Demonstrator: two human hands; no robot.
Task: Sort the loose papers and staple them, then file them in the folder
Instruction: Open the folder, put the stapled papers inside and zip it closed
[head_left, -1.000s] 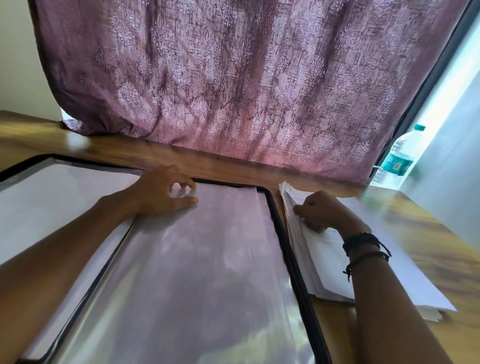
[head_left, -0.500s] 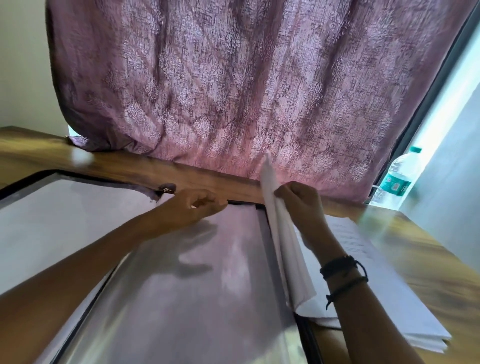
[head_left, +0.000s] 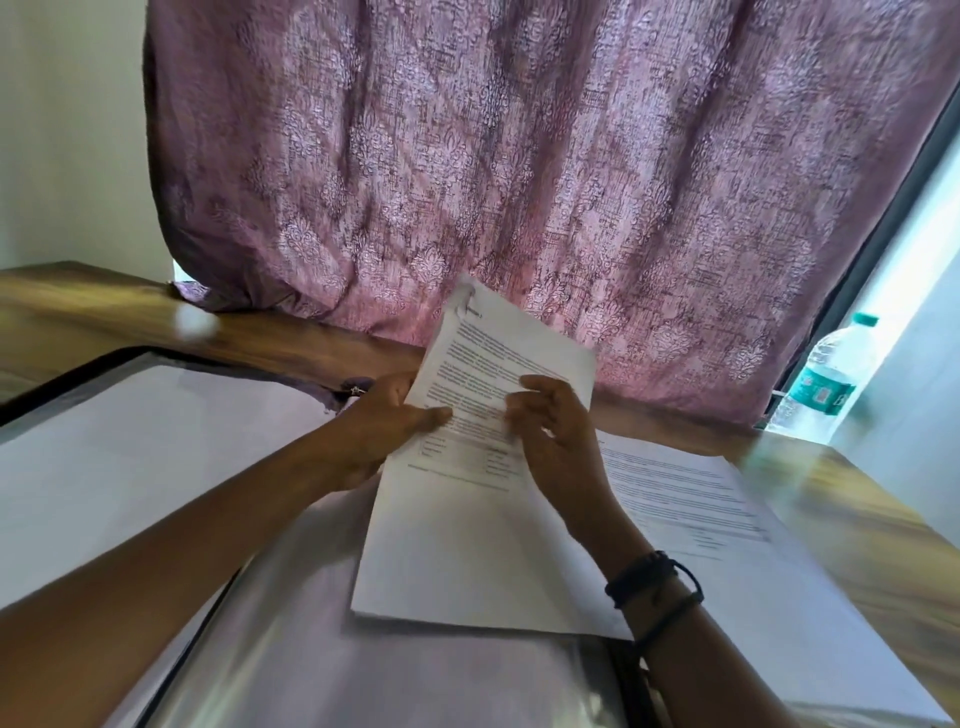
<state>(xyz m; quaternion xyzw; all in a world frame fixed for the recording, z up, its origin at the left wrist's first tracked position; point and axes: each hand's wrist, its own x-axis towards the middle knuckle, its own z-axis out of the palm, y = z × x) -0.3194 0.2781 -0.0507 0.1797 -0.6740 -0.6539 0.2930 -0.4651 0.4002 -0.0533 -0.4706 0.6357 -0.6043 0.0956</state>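
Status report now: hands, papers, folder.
Left hand and right hand both grip paper set. Set held over open folder, not filed yet. Paper stack lies right of folder; nothing blocking.

Nothing legible from my end.

Raised sheets (head_left: 493, 384): several blocks of dark printed lines, a short heading by the top corner and small column entries lower down. All of it is too blurred to give me a single word.

Stack of papers (head_left: 691, 499) lying on the tabletop (head_left: 857, 519) at right: fine grey print lines, also unreadable.

Water bottle (head_left: 826, 384) at far right: the teal label (head_left: 823, 391) has a pale patch with dark marks. I cannot make out the brand.
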